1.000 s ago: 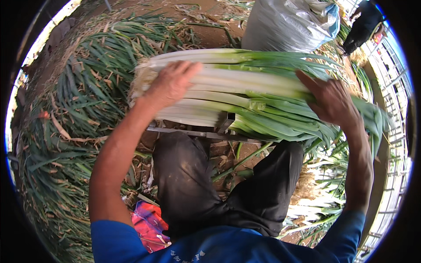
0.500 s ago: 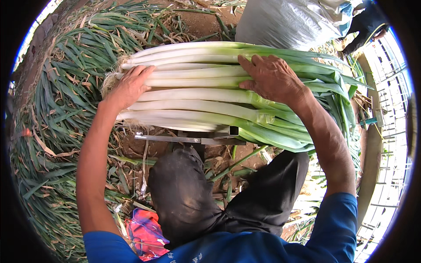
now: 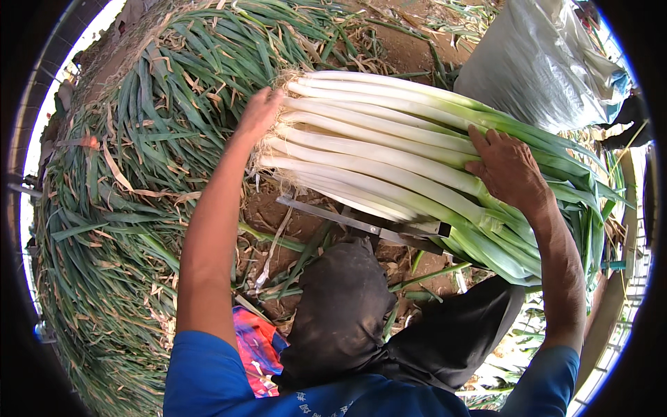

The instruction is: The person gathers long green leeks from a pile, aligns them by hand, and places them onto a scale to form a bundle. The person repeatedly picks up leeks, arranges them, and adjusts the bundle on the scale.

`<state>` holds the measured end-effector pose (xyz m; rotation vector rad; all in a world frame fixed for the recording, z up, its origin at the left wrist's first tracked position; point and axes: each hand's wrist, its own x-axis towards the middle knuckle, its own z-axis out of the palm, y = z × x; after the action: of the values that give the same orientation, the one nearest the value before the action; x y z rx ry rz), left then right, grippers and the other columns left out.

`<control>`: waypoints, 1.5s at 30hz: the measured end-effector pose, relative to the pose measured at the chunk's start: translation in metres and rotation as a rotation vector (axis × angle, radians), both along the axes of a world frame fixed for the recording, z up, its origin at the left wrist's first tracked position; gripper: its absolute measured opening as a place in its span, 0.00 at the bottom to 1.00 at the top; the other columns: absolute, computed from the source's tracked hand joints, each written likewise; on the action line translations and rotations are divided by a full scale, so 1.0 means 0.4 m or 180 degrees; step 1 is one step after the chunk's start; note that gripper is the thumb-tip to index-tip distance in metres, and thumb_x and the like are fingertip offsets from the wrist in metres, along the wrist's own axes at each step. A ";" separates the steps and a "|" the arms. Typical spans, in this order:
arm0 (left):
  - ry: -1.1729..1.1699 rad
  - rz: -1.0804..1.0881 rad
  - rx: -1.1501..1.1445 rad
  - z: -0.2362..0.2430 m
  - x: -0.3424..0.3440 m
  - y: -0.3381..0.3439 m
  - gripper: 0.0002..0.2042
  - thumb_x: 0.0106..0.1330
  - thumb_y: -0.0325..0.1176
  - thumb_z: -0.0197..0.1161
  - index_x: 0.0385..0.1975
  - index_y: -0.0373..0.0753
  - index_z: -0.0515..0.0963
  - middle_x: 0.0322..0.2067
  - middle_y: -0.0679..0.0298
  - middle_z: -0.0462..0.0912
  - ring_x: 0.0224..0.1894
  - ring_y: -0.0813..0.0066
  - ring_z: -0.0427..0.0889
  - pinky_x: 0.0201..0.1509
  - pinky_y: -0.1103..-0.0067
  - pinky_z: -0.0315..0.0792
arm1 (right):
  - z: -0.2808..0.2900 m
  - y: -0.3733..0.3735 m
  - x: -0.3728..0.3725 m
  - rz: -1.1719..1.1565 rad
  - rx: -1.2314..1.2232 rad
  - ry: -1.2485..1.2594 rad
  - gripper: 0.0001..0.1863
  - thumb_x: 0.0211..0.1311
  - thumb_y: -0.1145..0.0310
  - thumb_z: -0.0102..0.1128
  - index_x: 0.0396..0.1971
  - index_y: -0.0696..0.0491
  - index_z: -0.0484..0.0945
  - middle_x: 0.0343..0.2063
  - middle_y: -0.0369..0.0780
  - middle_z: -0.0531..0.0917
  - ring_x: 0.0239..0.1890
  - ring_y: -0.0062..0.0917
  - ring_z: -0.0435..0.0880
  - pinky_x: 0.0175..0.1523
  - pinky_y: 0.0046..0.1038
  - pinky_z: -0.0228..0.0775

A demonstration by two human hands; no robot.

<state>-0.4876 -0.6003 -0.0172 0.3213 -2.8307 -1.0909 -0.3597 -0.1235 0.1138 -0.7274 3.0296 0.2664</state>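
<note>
Long leeks, white at the root end and green at the leaf end, lie side by side across a metal stand in front of me. My left hand is at the fibrous root ends on the left, slightly blurred, its fingers loosely extended against them. My right hand rests on the stalks where white turns green, fingers spread and touching them.
Loose green leaves pile up on the left over brown soil. A large whitish sack stands at back right. My dark-trousered knees are below the stand, beside a red-and-blue cloth. A railing edges the far right.
My left hand has shifted from atop the white stalks up to the root ends. My right hand remains on the leeks. The whole view has swung, so the surroundings appear farther right.
</note>
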 end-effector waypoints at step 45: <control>0.0984 -0.1682 -0.1415 -0.066 -0.053 0.387 0.44 0.80 0.62 0.57 0.85 0.40 0.53 0.83 0.42 0.52 0.84 0.40 0.50 0.87 0.55 0.46 | -0.103 0.310 0.177 -0.0715 -0.0863 0.0681 0.47 0.60 0.22 0.65 0.48 0.59 0.80 0.36 0.49 0.87 0.37 0.47 0.90 0.42 0.47 0.82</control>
<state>-0.5087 -0.4456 -0.0437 -0.6018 -2.8145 -0.4650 -0.2888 0.0006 0.0725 -0.3793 3.3552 -0.0787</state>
